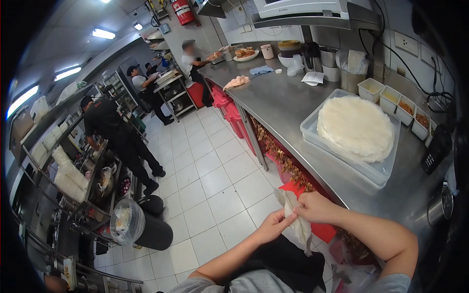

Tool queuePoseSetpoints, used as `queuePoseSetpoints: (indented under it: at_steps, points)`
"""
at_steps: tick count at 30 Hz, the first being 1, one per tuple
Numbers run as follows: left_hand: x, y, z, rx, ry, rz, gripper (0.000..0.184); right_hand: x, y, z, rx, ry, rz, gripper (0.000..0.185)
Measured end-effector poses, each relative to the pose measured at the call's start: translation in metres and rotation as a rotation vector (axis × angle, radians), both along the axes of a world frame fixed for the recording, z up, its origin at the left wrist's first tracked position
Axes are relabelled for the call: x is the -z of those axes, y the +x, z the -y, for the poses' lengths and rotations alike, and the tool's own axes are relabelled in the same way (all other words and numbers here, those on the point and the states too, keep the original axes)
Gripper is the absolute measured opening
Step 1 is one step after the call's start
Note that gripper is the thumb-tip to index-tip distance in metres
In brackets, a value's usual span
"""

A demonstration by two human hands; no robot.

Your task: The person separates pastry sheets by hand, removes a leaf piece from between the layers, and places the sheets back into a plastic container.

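In front of my body, over the floor beside the counter, both hands pinch a thin off-white sheet (299, 228). It hangs creased and folded; whether it is dough, paper or cloth I cannot tell. My left hand (274, 226) grips its left side with the thumb on top. My right hand (311, 207) is closed on its upper right part, close to the left thumb. On the counter, a clear plastic tub (312, 132) holds a large stack of thin round white wrappers (354, 128).
The steel counter (273, 100) runs along my right. Several small sauce tubs (389, 99) stand behind the wrappers, near a black handset (436, 149). A lined bin (155, 234) is on the tiled floor to the left. A co-worker (115, 129) bends over the left shelves; others work farther back.
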State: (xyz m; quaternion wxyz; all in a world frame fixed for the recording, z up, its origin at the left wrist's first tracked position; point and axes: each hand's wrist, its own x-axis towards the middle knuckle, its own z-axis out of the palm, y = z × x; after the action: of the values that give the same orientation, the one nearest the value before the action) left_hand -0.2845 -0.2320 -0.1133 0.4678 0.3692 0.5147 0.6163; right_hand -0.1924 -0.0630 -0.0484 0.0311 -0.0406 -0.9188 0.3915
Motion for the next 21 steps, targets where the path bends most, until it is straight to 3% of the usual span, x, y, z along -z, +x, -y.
queuePoseSetpoints:
  at_steps: [4,11,14,17,19,20,21]
  points:
    - [-0.011,-0.024,0.017,-0.055,0.03,-0.05,0.025,-0.004,-0.004,-0.004,0.053,0.036,-0.127,0.031]
    - [-0.043,-0.053,0.055,-0.256,0.056,-0.197,0.023,-0.017,-0.006,-0.009,0.119,0.01,0.129,0.025]
    - [-0.056,-0.054,0.051,-0.016,0.036,-0.592,0.02,-0.002,0.0,-0.003,0.12,0.226,-0.193,0.025]
    - [-0.068,-0.038,0.033,0.245,0.008,-0.852,0.017,-0.029,0.003,0.015,0.018,0.708,-0.554,0.038]
    - [-0.078,-0.023,0.022,0.418,-0.044,-0.927,0.018,-0.025,0.004,0.025,-0.232,0.637,-0.562,0.038]
    - [-0.092,-0.016,0.023,0.473,-0.207,-0.937,0.021,-0.023,0.005,0.027,-0.355,0.599,-0.562,0.038]
    - [-0.091,-0.018,0.022,0.454,-0.128,-0.946,0.02,-0.025,0.006,0.026,-0.343,0.541,-0.311,0.036]
